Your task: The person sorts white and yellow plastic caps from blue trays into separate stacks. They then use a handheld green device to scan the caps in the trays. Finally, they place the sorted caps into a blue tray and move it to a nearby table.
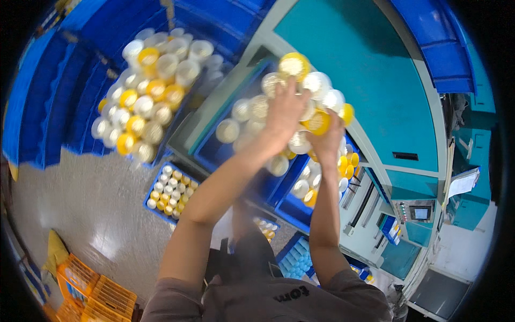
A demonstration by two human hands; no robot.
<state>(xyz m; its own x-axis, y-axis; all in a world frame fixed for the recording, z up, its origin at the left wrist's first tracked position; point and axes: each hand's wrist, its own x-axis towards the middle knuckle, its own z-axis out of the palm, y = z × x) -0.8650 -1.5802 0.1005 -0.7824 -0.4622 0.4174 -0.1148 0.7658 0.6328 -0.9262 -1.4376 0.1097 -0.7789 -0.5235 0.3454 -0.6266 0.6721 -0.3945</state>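
White and yellow plastic cups (316, 84) are bunched in front of me, piled over a blue bin (214, 151). My left hand (288, 110) reaches into the bunch with its fingers bent around white cups; its fingertips are partly blurred. Close by on the right, my right hand (328, 137) grips a yellow cup (317, 122) between thumb and fingers. Another yellow cup (293, 64) tops the bunch beyond my left fingers. Under my right forearm, a second blue bin (289, 206) contains more loose cups. How many cups each hand grips is hidden.
A large heap of similar cups (145, 104) stands at left beside stacked blue crates (48, 102). Below it, a blue tray (147, 201) carries rows of cups. A teal machine panel (370, 75) rises beyond my hands. Orange crates (110, 298) sit at lower left.
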